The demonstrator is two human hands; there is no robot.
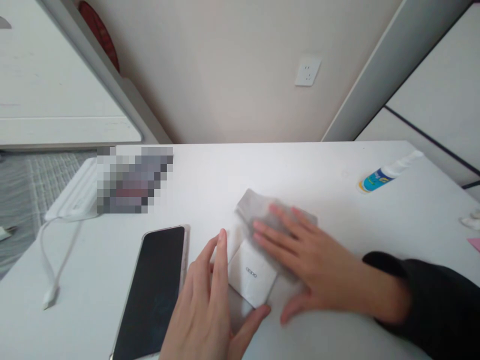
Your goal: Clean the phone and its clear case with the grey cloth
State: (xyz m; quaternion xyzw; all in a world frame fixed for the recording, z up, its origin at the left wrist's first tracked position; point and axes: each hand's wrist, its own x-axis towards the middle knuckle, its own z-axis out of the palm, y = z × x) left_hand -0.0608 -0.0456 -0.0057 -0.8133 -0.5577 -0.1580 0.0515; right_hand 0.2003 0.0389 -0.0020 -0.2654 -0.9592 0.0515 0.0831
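Note:
A small white charger block with grey lettering lies on the white table. My left hand grips its near side, index finger and thumb pinching around it. My right hand lies flat with fingers stretched out, pressing a grey cloth onto the block's far side. The picture is slightly smeared around the right hand. A smartphone with a dark screen lies just left of my left hand.
A white cable and white adapter lie at the left table edge. A blurred-out patch sits behind the phone. A small spray bottle with a blue label lies at the back right. A wall socket is above.

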